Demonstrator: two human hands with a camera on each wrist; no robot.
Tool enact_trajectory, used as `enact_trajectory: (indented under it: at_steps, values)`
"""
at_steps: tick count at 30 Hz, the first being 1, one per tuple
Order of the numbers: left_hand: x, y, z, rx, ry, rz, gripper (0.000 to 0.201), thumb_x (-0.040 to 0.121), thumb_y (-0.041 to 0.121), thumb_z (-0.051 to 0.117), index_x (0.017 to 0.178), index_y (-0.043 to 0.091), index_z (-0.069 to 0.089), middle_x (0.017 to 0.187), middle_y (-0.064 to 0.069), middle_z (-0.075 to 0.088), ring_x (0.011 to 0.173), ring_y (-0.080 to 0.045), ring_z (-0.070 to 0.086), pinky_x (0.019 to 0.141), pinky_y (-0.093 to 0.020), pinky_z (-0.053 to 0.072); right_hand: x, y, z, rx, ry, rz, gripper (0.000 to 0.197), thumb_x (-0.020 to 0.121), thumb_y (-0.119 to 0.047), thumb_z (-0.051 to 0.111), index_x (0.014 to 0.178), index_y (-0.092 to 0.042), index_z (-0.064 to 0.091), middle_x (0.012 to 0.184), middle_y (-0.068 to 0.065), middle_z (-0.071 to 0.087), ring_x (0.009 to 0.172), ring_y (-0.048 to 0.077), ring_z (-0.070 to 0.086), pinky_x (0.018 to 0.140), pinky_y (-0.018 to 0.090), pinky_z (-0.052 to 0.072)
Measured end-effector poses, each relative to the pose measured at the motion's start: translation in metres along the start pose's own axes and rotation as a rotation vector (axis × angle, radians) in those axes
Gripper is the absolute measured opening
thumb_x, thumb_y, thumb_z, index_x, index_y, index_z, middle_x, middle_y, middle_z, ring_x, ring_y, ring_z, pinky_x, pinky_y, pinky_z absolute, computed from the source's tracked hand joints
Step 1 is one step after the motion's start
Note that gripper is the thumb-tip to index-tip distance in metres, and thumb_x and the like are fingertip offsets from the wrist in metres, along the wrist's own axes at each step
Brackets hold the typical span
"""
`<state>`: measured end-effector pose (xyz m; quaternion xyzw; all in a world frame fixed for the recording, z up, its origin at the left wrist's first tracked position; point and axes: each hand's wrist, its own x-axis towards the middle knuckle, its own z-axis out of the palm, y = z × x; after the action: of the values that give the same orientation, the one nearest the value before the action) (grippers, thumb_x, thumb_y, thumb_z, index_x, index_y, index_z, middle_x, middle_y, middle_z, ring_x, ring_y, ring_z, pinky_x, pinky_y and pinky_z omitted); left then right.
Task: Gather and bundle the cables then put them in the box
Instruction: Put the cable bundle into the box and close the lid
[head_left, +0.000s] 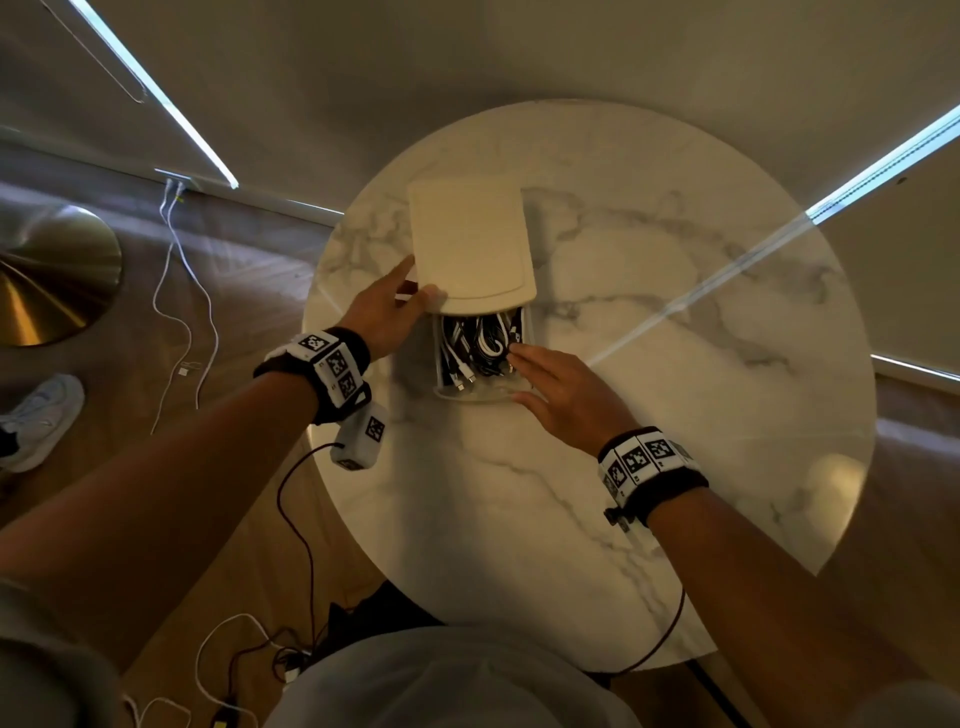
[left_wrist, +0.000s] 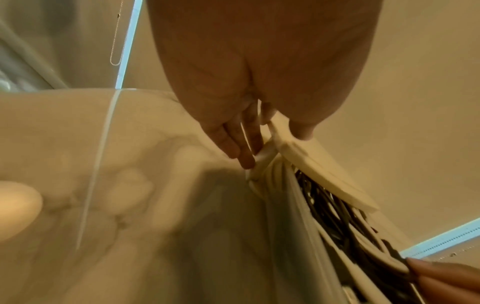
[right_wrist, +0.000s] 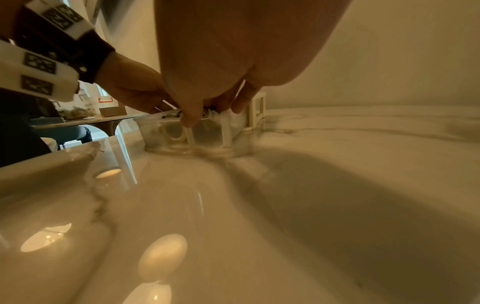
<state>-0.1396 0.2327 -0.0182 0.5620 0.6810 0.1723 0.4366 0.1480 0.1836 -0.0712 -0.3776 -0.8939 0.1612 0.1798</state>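
Note:
A clear plastic box (head_left: 475, 391) sits on the round marble table (head_left: 675, 415), filled with black and white cables (head_left: 478, 343). A cream lid (head_left: 470, 244) covers its far part, tilted over the opening. My left hand (head_left: 387, 306) pinches the lid's near left corner, thumb on top, fingers under the edge (left_wrist: 246, 148). My right hand (head_left: 556, 389) lies flat over the box's near right corner, straight fingers touching the cables (left_wrist: 337, 226). In the right wrist view the fingertips (right_wrist: 192, 119) press at the box's rim (right_wrist: 166, 123).
White cables (head_left: 176, 291) trail over the wooden floor at the left, by a brass lamp base (head_left: 52, 275). A shoe (head_left: 36, 415) stands at the left edge. More cords and a plug (head_left: 244, 670) lie on the floor near my body.

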Motion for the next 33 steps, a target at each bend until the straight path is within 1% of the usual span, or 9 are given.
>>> enact_trajectory:
  at_steps: [2,5,11,15,19,22,29,31,33]
  values:
    - [0.006,0.001,-0.005,0.078,-0.026,0.010,0.068,0.098,0.051,0.047,0.155,0.032,0.015,0.131,-0.004,0.060,0.113,-0.020,0.056,0.094,-0.030,0.037,-0.001,0.002,0.000,-0.001,-0.004,0.010,0.051,0.089,-0.013,0.078,0.133,0.007,0.060,0.139,0.020,0.061,0.118,0.036,0.064,0.097,0.046,0.054]
    - [0.013,0.003,-0.009,0.170,-0.054,0.042,0.074,0.098,0.050,0.047,0.157,0.026,0.008,0.130,-0.008,0.061,0.115,-0.025,0.059,0.093,-0.030,0.039,0.000,0.005,0.002,-0.026,0.006,0.007,0.051,0.091,-0.012,0.075,0.135,0.007,0.059,0.141,0.019,0.059,0.120,0.035,0.062,0.098,0.045,0.053]
    - [0.016,0.002,-0.004,0.190,-0.059,0.067,0.078,0.098,0.051,0.048,0.158,0.023,0.006,0.132,-0.009,0.062,0.114,-0.025,0.062,0.095,-0.033,0.043,0.013,0.005,0.007,-0.053,0.034,0.023,0.050,0.089,-0.012,0.078,0.132,0.007,0.061,0.136,0.021,0.062,0.118,0.037,0.064,0.095,0.046,0.054]
    - [0.017,-0.003,-0.002,0.192,-0.037,0.059,0.078,0.098,0.051,0.048,0.158,0.023,0.007,0.131,-0.009,0.062,0.112,-0.024,0.063,0.092,-0.030,0.043,0.013,0.003,0.007,-0.059,0.050,0.061,0.049,0.089,-0.011,0.076,0.134,0.004,0.061,0.139,0.017,0.061,0.121,0.034,0.063,0.096,0.045,0.052]
    - [0.018,-0.004,0.000,0.196,-0.015,0.067,0.078,0.098,0.051,0.048,0.157,0.022,0.007,0.130,-0.010,0.062,0.111,-0.025,0.063,0.093,-0.033,0.045,0.014,0.003,0.009,-0.057,0.048,0.099,0.046,0.094,-0.011,0.070,0.137,0.000,0.059,0.143,0.013,0.059,0.127,0.031,0.059,0.099,0.045,0.050]
    - [0.018,-0.005,0.001,0.190,-0.008,0.067,0.076,0.097,0.051,0.049,0.157,0.023,0.010,0.129,-0.010,0.062,0.110,-0.024,0.063,0.091,-0.032,0.046,0.016,0.002,0.009,-0.074,0.032,0.104,0.043,0.096,-0.010,0.067,0.138,-0.002,0.059,0.144,0.012,0.058,0.130,0.029,0.056,0.099,0.043,0.047]
    - [0.022,-0.009,0.002,0.205,-0.007,0.063,0.077,0.096,0.055,0.048,0.156,0.023,0.011,0.130,-0.010,0.061,0.110,-0.023,0.063,0.092,-0.034,0.047,0.024,0.007,0.001,-0.096,0.042,0.084,0.040,0.094,-0.006,0.068,0.134,-0.004,0.062,0.139,0.010,0.063,0.126,0.029,0.059,0.095,0.044,0.049]
    - [0.022,-0.010,0.003,0.207,-0.002,0.064,0.078,0.096,0.056,0.047,0.156,0.024,0.010,0.130,-0.010,0.061,0.109,-0.023,0.063,0.090,-0.032,0.046,0.024,0.006,0.001,-0.100,0.038,0.083,0.045,0.094,-0.003,0.068,0.138,-0.005,0.060,0.141,0.010,0.061,0.127,0.029,0.058,0.094,0.044,0.049]
    - [0.022,-0.010,0.003,0.206,0.002,0.060,0.077,0.096,0.055,0.047,0.156,0.024,0.010,0.130,-0.009,0.061,0.110,-0.024,0.063,0.090,-0.032,0.046,0.022,0.004,0.004,-0.124,0.022,0.088,0.057,0.090,0.006,0.067,0.144,-0.006,0.054,0.149,0.010,0.053,0.130,0.028,0.054,0.098,0.041,0.047]
